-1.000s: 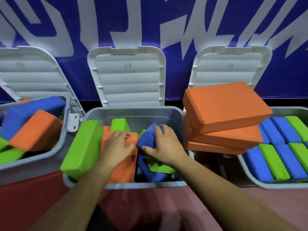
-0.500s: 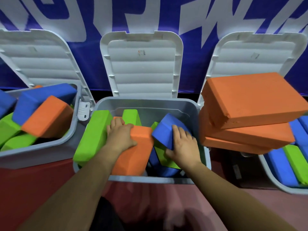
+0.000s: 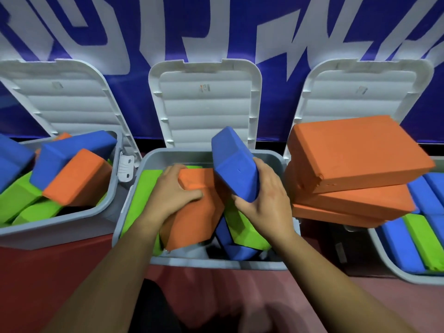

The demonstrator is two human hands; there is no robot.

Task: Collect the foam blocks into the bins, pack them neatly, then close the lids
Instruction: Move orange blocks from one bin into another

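Three grey bins stand in a row with white lids raised against the wall. Over the middle bin [image 3: 216,263] my right hand [image 3: 266,200] grips a blue foam block [image 3: 234,164], lifted on end above the rim. My left hand [image 3: 173,191] grips the top edge of an orange block [image 3: 197,219] that stands tilted inside that bin. A green block [image 3: 141,195] leans along the bin's left wall. More green and blue blocks [image 3: 242,234] lie at the bottom right.
The left bin [image 3: 72,227] holds jumbled blue, orange and green blocks. Three orange blocks [image 3: 355,164] are stacked between the middle and right bins. The right bin [image 3: 389,267] holds neat rows of blue and green blocks. Red floor lies in front.
My right hand has lifted the blue block up out of the middle bin and stood it on end. My left hand has closed on the orange block's top edge.
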